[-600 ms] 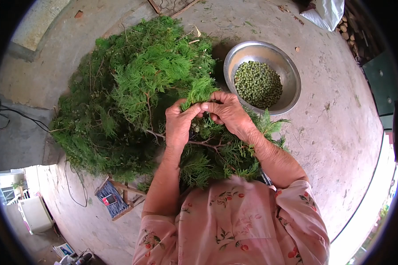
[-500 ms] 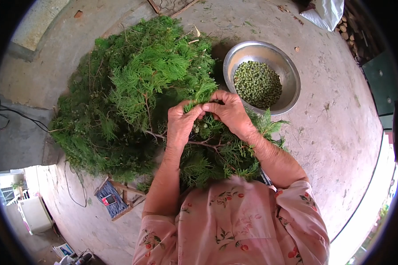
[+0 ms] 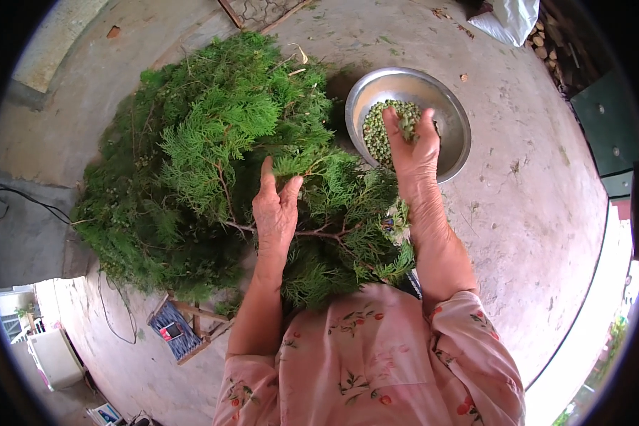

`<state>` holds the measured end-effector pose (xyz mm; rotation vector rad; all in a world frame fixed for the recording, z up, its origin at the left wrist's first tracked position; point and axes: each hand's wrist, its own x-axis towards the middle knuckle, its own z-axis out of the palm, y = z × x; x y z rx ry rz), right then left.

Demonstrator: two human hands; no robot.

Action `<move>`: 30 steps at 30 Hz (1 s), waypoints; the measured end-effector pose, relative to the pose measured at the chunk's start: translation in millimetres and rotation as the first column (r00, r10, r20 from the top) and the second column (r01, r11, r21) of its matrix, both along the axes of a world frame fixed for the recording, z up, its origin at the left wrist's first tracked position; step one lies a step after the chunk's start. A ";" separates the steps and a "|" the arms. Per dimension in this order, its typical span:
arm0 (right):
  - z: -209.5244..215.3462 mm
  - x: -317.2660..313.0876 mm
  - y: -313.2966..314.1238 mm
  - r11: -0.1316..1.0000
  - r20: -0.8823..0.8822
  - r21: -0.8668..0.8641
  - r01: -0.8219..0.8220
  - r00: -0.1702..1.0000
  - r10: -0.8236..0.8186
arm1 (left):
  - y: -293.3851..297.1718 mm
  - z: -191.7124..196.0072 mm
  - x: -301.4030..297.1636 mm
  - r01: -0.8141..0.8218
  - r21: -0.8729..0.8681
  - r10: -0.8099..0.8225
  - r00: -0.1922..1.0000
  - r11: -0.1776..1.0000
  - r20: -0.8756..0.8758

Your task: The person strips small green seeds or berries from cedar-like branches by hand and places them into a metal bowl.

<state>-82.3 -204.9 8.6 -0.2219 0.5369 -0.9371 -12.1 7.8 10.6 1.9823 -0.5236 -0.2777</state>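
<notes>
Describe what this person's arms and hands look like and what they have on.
Both forearms are bare, as are the left hand and right hand: no gloves, and no rings, watch or bracelets that I can see. The short sleeves end about the elbows, pale pink fabric printed with small red flowers and green leaves.

Bare concrete floor [image 3: 518, 213]. On it: metal bowl [image 3: 453, 113]; green branch pile [image 3: 192, 163] left of bowl; small stool [image 3: 177, 330] below pile.

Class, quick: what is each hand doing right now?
Left hand: grip on a green sprig.
Right hand: open over the metal bowl.
</notes>
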 end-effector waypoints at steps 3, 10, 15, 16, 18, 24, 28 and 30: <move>-4.0 -1.9 -5.3 0.998 0.078 -0.042 0.056 0.996 -0.052 | 12.0 -17.9 4.0 0.007 -0.044 -0.008 1.000 0.999 -0.027; -11.0 -2.8 -5.1 0.968 0.048 -0.234 0.084 0.996 -0.075 | 28.8 -12.6 8.6 -0.032 -0.283 -0.025 0.980 0.959 -0.196; -21.5 -0.6 -6.0 0.975 -0.044 -0.217 0.055 0.997 -0.066 | 31.7 -23.8 10.8 0.022 -0.397 -0.105 0.977 0.918 -0.188; -22.9 0.1 -6.6 0.971 -0.046 -0.235 0.038 0.998 -0.050 | 31.6 -26.0 12.5 0.043 -0.369 -0.096 0.987 0.929 -0.126; -20.3 1.0 -2.7 0.889 -0.084 -0.428 -0.161 0.987 0.138 | 27.8 -21.7 10.0 0.033 -0.262 -0.069 0.989 0.964 -0.128; 31.9 -1.9 46.4 0.336 -0.499 -0.493 -0.802 0.578 0.646 | 15.0 -13.5 20.2 0.086 -0.127 -0.106 0.981 0.988 -0.163; 33.8 0.1 55.3 0.150 -0.594 -0.509 -0.847 0.472 0.651 | 15.1 -22.3 32.4 0.204 -0.197 -0.250 0.936 0.959 -0.249; 29.8 0.0 53.8 0.120 -0.608 -0.525 -0.843 0.470 0.640 | 15.7 -17.6 35.9 0.216 -0.231 -0.281 0.911 0.949 -0.302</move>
